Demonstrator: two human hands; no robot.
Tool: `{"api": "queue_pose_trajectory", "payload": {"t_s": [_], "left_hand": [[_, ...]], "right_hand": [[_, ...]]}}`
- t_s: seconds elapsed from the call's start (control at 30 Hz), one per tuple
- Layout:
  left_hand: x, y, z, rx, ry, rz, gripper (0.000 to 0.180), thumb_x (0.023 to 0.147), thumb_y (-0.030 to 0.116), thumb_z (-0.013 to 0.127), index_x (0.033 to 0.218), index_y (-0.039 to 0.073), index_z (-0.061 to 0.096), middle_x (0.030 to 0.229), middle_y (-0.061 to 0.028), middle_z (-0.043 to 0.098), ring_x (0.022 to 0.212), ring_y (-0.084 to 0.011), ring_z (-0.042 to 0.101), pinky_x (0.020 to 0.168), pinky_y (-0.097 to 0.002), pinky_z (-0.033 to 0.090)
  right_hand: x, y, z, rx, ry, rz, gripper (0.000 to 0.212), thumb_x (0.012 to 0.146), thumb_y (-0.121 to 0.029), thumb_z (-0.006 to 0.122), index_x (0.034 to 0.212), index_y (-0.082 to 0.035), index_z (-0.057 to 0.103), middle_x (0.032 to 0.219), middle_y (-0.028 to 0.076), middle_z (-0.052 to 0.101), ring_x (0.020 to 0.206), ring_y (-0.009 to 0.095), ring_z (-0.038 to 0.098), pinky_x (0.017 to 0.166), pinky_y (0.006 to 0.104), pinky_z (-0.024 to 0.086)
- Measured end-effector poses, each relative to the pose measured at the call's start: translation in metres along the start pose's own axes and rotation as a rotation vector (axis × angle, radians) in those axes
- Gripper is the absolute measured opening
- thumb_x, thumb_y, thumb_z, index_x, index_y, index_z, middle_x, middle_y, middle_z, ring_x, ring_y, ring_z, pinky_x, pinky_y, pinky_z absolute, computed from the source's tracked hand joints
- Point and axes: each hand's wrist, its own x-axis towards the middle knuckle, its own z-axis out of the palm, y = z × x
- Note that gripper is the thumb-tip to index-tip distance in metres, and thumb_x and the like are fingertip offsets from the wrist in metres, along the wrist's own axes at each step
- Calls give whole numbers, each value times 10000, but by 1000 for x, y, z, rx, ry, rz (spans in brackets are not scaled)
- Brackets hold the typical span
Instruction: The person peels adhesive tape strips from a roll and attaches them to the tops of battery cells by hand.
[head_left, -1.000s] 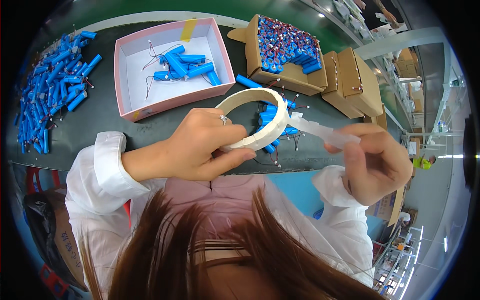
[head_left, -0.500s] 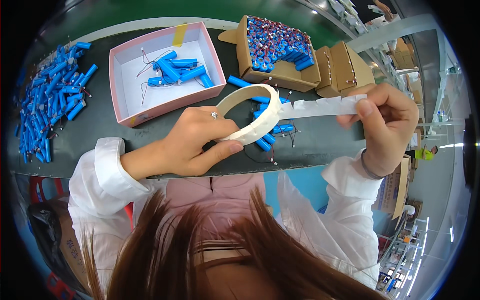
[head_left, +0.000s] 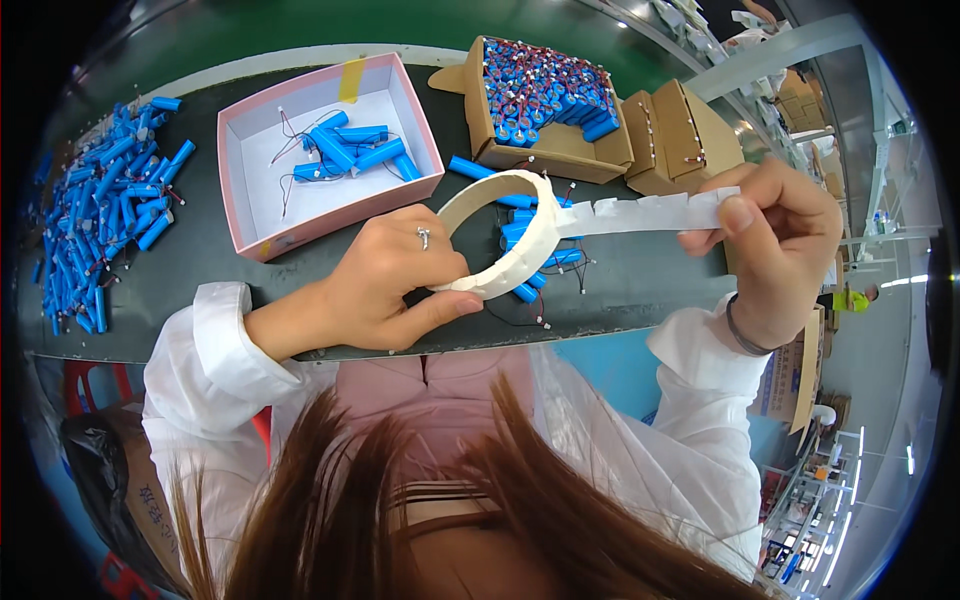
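My left hand [head_left: 405, 275] grips a roll of white tape [head_left: 535, 245] by its near left side, thumb outside and fingers through the ring. From the roll's right side a strip of tape [head_left: 650, 212] with a notched upper edge stretches out to the right. Its free end is pinched between the thumb and fingers of my right hand [head_left: 775, 235]. Below and behind the roll lie several blue cylindrical batteries [head_left: 562, 257] with thin wires and small white connectors, partly hidden by the tape.
A pink box [head_left: 228, 190] with a white inside holds several blue batteries. Farther right, a cardboard box [head_left: 480, 125] is packed with upright batteries, beside another cardboard box [head_left: 715, 130]. A heap of blue batteries [head_left: 120, 200] covers the left of the dark table [head_left: 300, 285].
Both hands keep their hold on the roll and strip, which stay stretched out. The view has shifted slightly; little else differs.
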Motion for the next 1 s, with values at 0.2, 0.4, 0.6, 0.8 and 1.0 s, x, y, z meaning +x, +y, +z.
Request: {"api": "queue_pose_trajectory", "payload": {"t_s": [0.2,0.4,0.6,0.8,1.0], "left_hand": [[-1,3,0,45,-2,-10,191,703,147,657,608,42,528,479,-47,417,462,-234,420,506,-328,328],[-1,4,-1,22,8,-38,225,738,152,629,587,39,508,461,-62,383,422,-243,376,472,-330,299],[-2,9,-4,-19,12,-219,247,767,189,608,609,23,517,464,-90,383,418,-242,372,439,-325,293],[-5,9,-4,-180,40,-221,218,787,182,574,661,8,539,501,-84,455,458,-210,420,441,-306,318],[-1,8,-4,-248,51,-260,220,810,163,538,667,-5,540,539,-64,535,474,-152,487,444,-261,357]], "right_hand": [[1,-7,2,-8,0,-35,163,766,-78,563,672,43,507,676,171,586,506,146,557,482,227,451],[4,-13,3,-58,-48,-64,180,774,-87,564,669,46,504,707,182,587,523,149,569,499,225,466],[4,-21,3,-108,-16,-113,178,778,-84,555,669,44,497,707,183,584,525,144,566,499,230,471],[22,-13,-11,-111,-43,-24,165,792,-90,519,685,34,500,691,148,585,539,132,563,526,209,456],[29,2,-33,-4,-64,58,147,795,-79,509,710,40,520,707,136,590,543,115,567,528,203,453]]}}
